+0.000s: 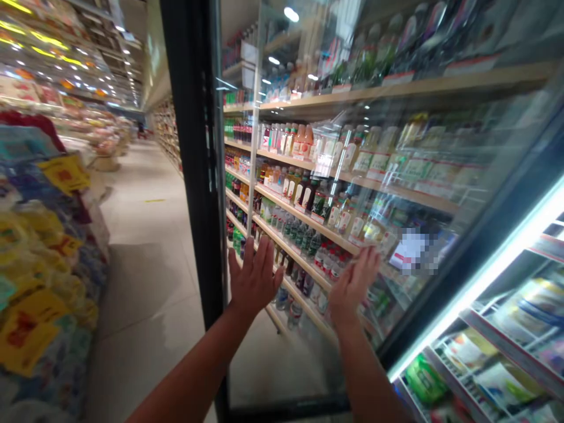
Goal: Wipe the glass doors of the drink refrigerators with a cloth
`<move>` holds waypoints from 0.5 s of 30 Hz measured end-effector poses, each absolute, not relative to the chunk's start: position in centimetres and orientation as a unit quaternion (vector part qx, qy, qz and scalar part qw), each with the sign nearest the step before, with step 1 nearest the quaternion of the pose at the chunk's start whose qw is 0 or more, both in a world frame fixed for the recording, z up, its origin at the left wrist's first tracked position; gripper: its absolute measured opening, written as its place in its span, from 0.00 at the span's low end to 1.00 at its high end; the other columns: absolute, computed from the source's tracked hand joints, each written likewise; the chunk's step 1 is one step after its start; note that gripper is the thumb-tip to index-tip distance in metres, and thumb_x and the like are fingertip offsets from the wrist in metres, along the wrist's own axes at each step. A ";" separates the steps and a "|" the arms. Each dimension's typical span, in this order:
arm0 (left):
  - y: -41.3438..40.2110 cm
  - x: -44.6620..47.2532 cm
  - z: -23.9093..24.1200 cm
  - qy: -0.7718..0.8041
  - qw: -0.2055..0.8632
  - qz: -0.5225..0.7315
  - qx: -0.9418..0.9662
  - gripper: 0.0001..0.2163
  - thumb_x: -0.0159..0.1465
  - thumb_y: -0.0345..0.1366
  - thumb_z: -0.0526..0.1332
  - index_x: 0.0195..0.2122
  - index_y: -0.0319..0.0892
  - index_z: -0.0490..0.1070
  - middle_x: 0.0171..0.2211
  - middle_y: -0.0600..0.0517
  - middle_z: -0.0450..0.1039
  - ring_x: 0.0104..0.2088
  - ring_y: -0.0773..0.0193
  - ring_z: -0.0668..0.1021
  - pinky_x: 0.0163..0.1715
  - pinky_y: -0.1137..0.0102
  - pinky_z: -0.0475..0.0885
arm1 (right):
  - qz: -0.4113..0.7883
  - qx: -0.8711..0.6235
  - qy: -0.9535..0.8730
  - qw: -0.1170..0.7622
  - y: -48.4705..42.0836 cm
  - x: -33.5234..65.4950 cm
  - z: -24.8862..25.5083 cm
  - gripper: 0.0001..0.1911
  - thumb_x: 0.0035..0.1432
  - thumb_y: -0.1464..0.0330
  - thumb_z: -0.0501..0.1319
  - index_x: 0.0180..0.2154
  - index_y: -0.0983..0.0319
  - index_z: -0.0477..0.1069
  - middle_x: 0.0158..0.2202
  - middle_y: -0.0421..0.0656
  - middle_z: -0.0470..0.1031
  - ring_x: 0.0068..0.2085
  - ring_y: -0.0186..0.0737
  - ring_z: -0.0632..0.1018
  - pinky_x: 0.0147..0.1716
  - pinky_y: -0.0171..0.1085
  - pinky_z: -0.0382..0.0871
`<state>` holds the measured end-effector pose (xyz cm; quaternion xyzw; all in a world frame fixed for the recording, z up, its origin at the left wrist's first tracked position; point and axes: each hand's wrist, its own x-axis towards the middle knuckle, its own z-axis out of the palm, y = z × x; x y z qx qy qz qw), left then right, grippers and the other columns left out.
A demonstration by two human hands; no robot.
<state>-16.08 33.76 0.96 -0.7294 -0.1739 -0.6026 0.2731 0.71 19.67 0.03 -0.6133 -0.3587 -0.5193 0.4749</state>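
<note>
A glass door (282, 364) with a dark frame stands in front of me, swung out from a lit cooler cabinet on the right. My left hand (254, 275) is raised palm forward against the pane, or very close to it, with its fingers spread. To its right, my right hand (355, 288) is also up at the glass, fingers stretched out and slightly blurred. Neither hand holds anything. Whether the palms actually press on the pane is hard to tell. Through the glass, shelves with rows of drink bottles (304, 191) show.
Inside the cooler at right, wire-backed shelves (506, 346) carry packaged goods beside a bright light strip (480, 273). An aisle floor (145, 264) runs away left of the door's black edge (194, 147). Stacked goods with yellow signs (33, 329) line the far left.
</note>
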 end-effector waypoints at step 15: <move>33.2 -16.6 0.9 -0.195 0.272 -0.583 -0.741 0.36 0.70 0.43 0.55 0.73 0.34 0.40 0.69 0.35 0.55 0.73 0.47 0.46 0.71 0.45 0.39 | -0.492 -0.623 -0.400 0.458 18.5 0.2 -2.6 0.30 0.69 0.73 0.47 0.71 0.60 0.51 0.69 0.51 0.60 0.73 0.50 0.54 0.68 0.60 0.57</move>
